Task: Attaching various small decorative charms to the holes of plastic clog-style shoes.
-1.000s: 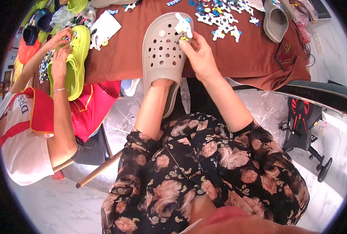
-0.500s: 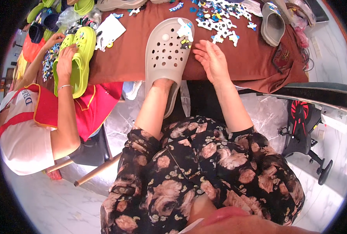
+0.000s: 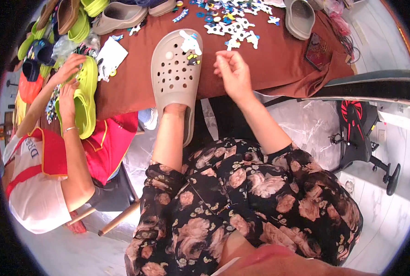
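Observation:
A grey clog (image 3: 175, 73) with round holes lies sole-down at the table's front edge, toe pointing away. My left hand (image 3: 174, 109) reaches into it through the heel opening; its fingers are hidden inside. On the clog's upper sit a round white charm (image 3: 169, 55), a white cartoon charm with blue (image 3: 190, 42) and a black-and-yellow charm (image 3: 194, 60). Just right of the clog, my right hand (image 3: 233, 76) hovers over the cloth. Its fingers are curled in toward the thumb; whatever is between them is too small to make out.
A pile of white and blue charms (image 3: 235, 30) lies beyond my right hand on the brown cloth (image 3: 127, 87). Another grey clog (image 3: 300, 20) stands back right. On the left, a co-worker's hands (image 3: 67, 94) work on a lime-green clog (image 3: 89, 83), near a white card (image 3: 113, 53).
The view has shifted and turned slightly. My right hand's fingers, loosely spread before, are now more curled. The co-worker's nearer hand has slid down the green clog.

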{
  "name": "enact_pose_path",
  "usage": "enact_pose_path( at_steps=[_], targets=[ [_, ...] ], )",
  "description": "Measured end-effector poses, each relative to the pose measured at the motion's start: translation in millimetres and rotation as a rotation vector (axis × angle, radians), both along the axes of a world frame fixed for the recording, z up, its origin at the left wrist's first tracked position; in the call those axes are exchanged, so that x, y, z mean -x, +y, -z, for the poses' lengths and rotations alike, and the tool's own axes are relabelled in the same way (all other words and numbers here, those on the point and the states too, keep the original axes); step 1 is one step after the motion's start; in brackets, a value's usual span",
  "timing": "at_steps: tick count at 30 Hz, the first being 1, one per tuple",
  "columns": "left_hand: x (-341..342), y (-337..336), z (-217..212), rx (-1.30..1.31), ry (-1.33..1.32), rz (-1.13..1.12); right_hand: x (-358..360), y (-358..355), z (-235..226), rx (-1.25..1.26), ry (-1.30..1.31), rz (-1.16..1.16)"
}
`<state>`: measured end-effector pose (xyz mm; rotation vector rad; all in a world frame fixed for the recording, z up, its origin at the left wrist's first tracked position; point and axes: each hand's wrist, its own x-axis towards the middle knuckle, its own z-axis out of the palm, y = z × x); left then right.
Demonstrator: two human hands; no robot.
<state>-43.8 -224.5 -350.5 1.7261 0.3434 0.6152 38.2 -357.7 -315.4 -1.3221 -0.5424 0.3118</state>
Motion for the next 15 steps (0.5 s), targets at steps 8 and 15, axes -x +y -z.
enact_pose_path(
  at_steps=[8, 15],
  targets=[
    [4, -9, -31, -1.227, 0.652, -0.274, -79, -46, 13, 0.457, -0.351, 0.397],
    [5, 0, -25, -1.435, 0.517, -0.346, -92, -39, 22, 0.366, -0.249, 0.341]
  ],
)
